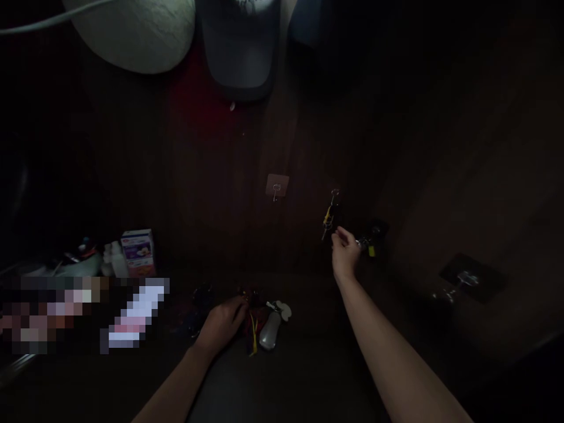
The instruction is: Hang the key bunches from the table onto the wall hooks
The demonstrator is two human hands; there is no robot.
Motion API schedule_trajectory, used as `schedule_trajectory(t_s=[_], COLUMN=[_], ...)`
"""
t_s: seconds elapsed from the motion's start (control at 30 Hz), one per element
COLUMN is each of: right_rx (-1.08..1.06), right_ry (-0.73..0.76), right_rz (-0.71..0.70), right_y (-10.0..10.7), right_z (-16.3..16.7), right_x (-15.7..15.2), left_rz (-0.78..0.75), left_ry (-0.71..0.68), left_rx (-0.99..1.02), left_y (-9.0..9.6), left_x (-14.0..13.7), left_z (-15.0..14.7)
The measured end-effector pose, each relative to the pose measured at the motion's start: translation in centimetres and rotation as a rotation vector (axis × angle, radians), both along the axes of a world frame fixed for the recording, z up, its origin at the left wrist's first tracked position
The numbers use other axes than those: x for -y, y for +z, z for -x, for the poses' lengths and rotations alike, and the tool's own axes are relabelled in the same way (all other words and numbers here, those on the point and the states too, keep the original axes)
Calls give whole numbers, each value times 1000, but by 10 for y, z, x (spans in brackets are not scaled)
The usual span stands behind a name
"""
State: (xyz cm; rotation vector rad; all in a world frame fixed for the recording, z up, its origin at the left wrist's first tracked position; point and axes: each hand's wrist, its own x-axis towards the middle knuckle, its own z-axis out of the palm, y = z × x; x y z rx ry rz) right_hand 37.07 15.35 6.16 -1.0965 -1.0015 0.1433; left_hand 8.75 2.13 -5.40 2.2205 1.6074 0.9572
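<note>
In the dim head view, my right hand (pixel 346 254) is raised at the back panel with its fingers curled together; whatever they may hold is hidden. Just above and left of the fingertips, keys with a yellow tag (pixel 328 218) hang from a small hook (pixel 335 192). Close to its right side is another bunch with a yellow-green tag (pixel 371 251). Down on the shelf, my left hand (pixel 225 318) has bent fingers at a dark cluster of keyrings (pixel 249 295), their tips too dark to make out. Beside it lie a red-and-yellow strap (pixel 252 335) and a silvery oval fob (pixel 270 331).
An adhesive hook (pixel 277 185) is stuck on the back panel, another hook (pixel 467 278) on the right wall. Caps hang above, including a grey one (pixel 240 59). Small boxes (pixel 138 252) and white bottles (pixel 115 258) stand at the left.
</note>
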Motion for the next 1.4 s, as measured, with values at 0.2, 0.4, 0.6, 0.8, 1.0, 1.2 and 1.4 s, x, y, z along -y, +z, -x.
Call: schedule_trajectory(t_s=[0.2, 0.4, 0.6, 0.8, 1.0, 1.2, 1.4], right_rx=[1, 6, 337, 893, 1108, 1082, 852], right_ry=[90, 280, 427, 527, 458, 481, 598], right_rz=[69, 229, 232, 134, 156, 143, 159], right_y=[-39, -82, -119, -125, -128, -127, -122], right_z=[3, 41, 82, 97, 104, 103, 97], right_x=[32, 76, 107, 125, 126, 127, 129], left_rz=[72, 56, 11, -105, -164, -146, -178], left_ry=[167, 313, 392, 58, -53, 120, 121], left_rx=[-27, 161, 307, 176, -91, -151, -133], left_y=[1, 0, -4, -5, -4, -2, -2], left_x=[-3, -6, -8, -4, -2, 0, 1], left_z=[5, 14, 25, 21, 16, 17, 16])
